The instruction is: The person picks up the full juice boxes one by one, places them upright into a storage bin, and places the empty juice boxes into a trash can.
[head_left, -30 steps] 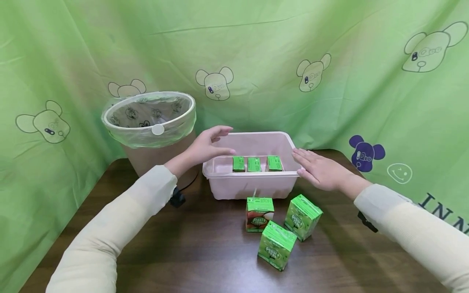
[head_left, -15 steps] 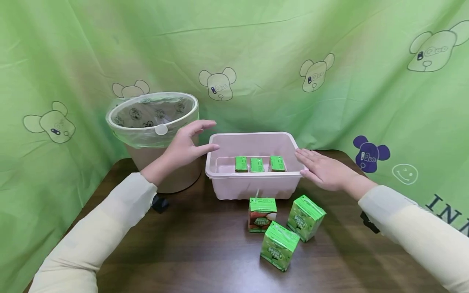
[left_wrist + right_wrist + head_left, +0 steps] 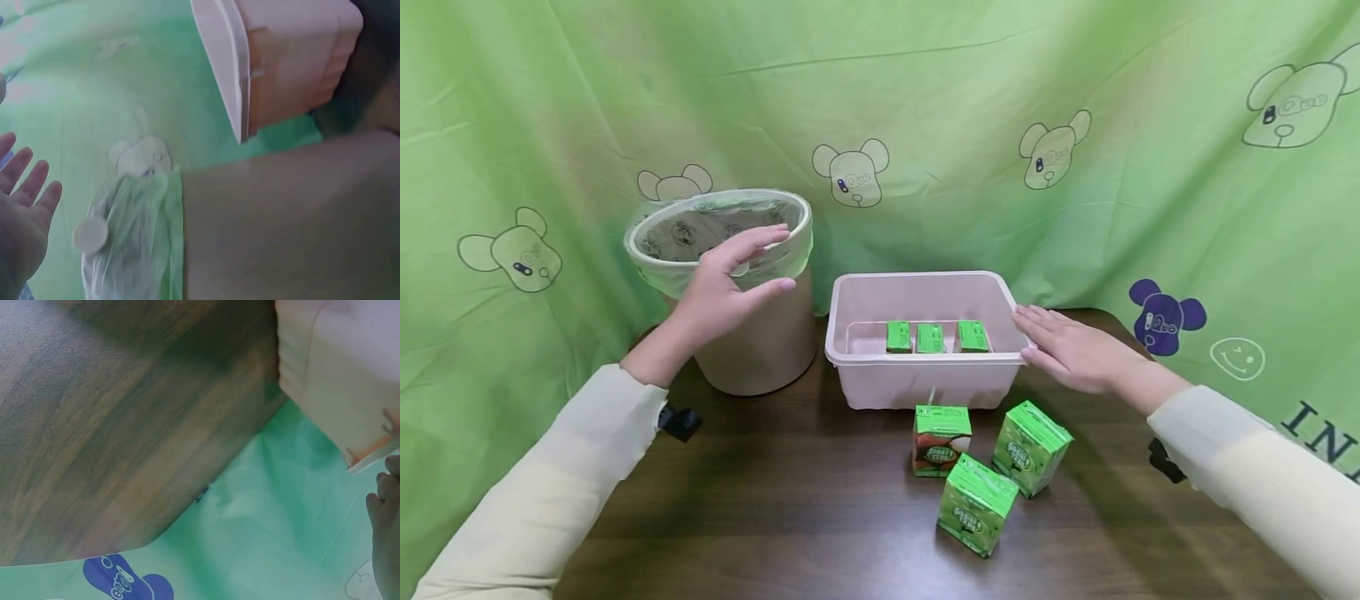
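A pink plastic basin (image 3: 925, 383) stands at the middle of the table, with three green-topped drink cartons (image 3: 930, 337) inside. My right hand (image 3: 1075, 348) rests at the basin's right rim, fingers straight. In the head view my left hand (image 3: 715, 287) hovers in front of the trash bin (image 3: 760, 342), thumb and fingers apart with nothing between them. Before the basin stand a red-and-green carton (image 3: 942, 442) with a straw behind it, a green carton (image 3: 1032, 448) to its right and another green carton (image 3: 977, 506) nearest me.
The bin, lined with a clear bag (image 3: 137, 237) under a white rim, stands left of the basin. A green curtain (image 3: 925, 83) with printed bear heads hangs behind the brown wooden table (image 3: 737, 517).
My left hand has moved left, away from the basin's left side to the front of the bin. My right hand stays at the basin's right rim. The view has shifted slightly.
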The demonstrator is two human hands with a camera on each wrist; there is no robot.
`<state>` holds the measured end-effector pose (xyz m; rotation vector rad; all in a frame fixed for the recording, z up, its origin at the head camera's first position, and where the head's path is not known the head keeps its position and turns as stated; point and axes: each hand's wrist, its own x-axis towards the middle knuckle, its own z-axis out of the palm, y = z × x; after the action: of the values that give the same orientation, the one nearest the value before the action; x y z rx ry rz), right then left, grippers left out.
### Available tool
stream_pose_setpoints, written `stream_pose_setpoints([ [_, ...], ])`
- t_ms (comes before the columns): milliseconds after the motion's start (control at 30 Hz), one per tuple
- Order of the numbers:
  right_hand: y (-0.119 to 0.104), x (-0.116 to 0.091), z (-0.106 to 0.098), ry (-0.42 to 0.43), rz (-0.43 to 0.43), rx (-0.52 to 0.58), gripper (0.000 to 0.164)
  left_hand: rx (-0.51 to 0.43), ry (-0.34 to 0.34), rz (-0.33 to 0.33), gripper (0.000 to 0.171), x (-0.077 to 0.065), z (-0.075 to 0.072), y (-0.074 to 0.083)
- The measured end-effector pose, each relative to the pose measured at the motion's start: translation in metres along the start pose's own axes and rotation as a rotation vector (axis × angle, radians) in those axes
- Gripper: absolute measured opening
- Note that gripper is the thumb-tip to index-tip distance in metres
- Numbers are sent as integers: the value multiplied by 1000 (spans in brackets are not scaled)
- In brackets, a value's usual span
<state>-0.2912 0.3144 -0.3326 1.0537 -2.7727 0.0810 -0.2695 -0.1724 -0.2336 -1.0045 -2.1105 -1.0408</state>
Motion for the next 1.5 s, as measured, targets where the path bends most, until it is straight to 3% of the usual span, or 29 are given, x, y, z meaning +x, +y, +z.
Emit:
stream_pose_setpoints([
  [167,-2,-4,-6,43,2,4,60,106,93,59,51,-8,-19,-5],
  [300,-7,-9,-13,78,37,11,61,193,160,40,49,-18,-30,-11],
  [567,-21,-21,-25,157,60,39,58,367,212,45,52,-37,-44,-27],
  [967,-38,-43,-29,292,98,160,52,523,210,43,62,-52,-49,-46],
  [1300,-49,-61,-24,321,104,208,49,603,212,-19,83,-63,-44,-64],
  [1500,-54,-70,-16,311,88,286,56,591,263,-4,82,-65,-40,-71],
])
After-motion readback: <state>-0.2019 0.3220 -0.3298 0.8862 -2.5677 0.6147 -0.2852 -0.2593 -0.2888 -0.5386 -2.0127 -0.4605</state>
